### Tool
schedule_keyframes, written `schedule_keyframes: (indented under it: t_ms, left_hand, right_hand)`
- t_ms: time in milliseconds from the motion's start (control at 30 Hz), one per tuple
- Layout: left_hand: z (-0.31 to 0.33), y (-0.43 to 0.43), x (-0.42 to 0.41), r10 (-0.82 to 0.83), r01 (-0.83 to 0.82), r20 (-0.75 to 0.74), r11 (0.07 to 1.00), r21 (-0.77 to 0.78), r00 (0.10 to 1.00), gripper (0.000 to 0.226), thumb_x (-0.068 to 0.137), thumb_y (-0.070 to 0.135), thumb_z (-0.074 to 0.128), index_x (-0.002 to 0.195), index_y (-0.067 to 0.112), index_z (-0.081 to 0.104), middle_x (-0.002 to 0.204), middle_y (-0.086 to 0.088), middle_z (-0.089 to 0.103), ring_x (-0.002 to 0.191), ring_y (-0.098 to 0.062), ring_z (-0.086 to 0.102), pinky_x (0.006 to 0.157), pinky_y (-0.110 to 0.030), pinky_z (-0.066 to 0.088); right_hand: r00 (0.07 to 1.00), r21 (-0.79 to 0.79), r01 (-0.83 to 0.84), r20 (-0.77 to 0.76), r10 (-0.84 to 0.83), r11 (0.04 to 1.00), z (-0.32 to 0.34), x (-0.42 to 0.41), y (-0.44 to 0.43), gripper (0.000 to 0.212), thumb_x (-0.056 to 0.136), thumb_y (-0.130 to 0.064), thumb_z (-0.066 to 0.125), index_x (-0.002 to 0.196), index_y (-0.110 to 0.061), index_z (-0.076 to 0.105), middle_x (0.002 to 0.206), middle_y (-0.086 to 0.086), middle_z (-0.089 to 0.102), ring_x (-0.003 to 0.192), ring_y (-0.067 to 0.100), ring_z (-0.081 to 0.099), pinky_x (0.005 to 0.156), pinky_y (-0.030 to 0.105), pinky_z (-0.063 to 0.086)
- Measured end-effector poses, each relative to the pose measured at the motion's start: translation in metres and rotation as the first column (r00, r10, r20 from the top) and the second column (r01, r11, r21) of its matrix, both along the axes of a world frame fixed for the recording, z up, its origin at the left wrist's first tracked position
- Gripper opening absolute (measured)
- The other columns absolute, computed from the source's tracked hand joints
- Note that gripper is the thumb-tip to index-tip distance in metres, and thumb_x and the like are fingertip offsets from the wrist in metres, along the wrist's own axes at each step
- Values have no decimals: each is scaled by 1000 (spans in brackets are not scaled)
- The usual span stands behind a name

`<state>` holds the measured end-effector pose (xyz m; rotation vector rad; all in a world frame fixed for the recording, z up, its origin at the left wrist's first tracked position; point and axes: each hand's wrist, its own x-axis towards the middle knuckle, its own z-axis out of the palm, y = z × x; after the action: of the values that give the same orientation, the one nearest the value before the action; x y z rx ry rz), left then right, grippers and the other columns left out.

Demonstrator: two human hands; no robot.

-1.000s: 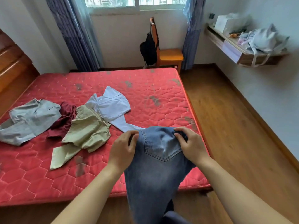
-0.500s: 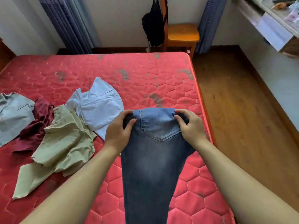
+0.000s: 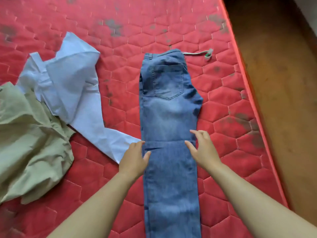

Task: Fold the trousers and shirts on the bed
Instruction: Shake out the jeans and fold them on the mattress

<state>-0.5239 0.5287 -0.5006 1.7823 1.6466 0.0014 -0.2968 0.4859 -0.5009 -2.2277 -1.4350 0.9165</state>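
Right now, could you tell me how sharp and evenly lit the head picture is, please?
Head view: soft, even light, with no glare and no hard shadows; the jeans show their pocket stitching, though the left hand and right hand are slightly smeared; the wide lens bows the bed edge a little at right; the floor beyond it is dimmer and blurry.

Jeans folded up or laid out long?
The jeans lie long on the bed, halved lengthwise: one back pocket shows, legs run out of frame. Left hand and right hand open at the edges.
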Motion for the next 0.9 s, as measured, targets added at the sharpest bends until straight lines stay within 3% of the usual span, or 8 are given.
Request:
schedule_keyframes:
  t_ms: [133,233,333,467,533,633,767,900]
  left_hand:
    - [-46,13,3,77,-75,-30,994,75,997,45,91,32,51,133,22,42,135,-7,43,119,-28,45,90,-42,43]
    - [-70,24,10,123,-110,-109,987,118,986,54,92,39,47,142,32,27,135,-9,36,116,-35,42,84,-48,44]
    - [-86,24,20,83,-49,-153,975,216,985,60,92,42,44,146,34,19,119,-13,42,106,-35,43,77,-48,45]
    - [-95,23,37,100,-70,-116,969,237,988,60,94,38,44,147,27,19,109,-19,46,96,-37,46,76,-47,41]
    - [-96,24,41,109,-88,-86,971,220,990,55,95,34,45,145,23,24,108,-21,48,95,-40,49,77,-48,40]
    - [-89,25,37,106,-108,19,975,196,994,44,95,30,45,137,19,37,113,-17,48,97,-38,52,78,-47,44]
    - [-57,19,24,14,-44,101,954,297,995,29,94,27,50,120,16,54,107,-10,51,93,-32,55,74,-38,42]
    - [11,12,17,14,-92,210,926,365,978,21,91,23,56,109,15,62,97,-5,54,88,-20,53,74,-23,34]
  right_hand:
    - [984,-23,166,66,-164,986,-51,-8,-2,56,89,-30,58,141,-20,38,136,16,33,124,31,36,106,35,28]
    - [963,-89,220,177,-202,971,-77,-17,5,61,92,-38,51,145,-36,22,140,18,23,123,36,30,103,43,31]
    - [943,-24,241,243,-228,970,-93,-28,12,62,93,-40,47,146,-38,15,133,19,27,113,37,33,98,44,33]
    - [927,111,307,188,-324,945,-103,-34,22,64,93,-35,49,148,-32,15,113,18,41,98,36,45,92,41,34]
    - [936,136,333,68,-345,933,-103,-33,21,62,94,-30,50,147,-32,19,110,16,49,99,35,51,88,39,39]
    - [948,174,320,-61,-314,931,-98,-28,13,51,93,-23,53,141,-28,36,121,14,57,112,29,52,93,31,36]
    - [957,240,290,-97,-274,927,-62,-24,3,32,91,-17,57,123,-19,57,112,10,63,105,25,57,89,22,36]
    - [962,329,272,-89,-257,904,7,-20,-4,16,87,-16,63,102,-13,68,97,7,67,91,22,61,79,15,36]
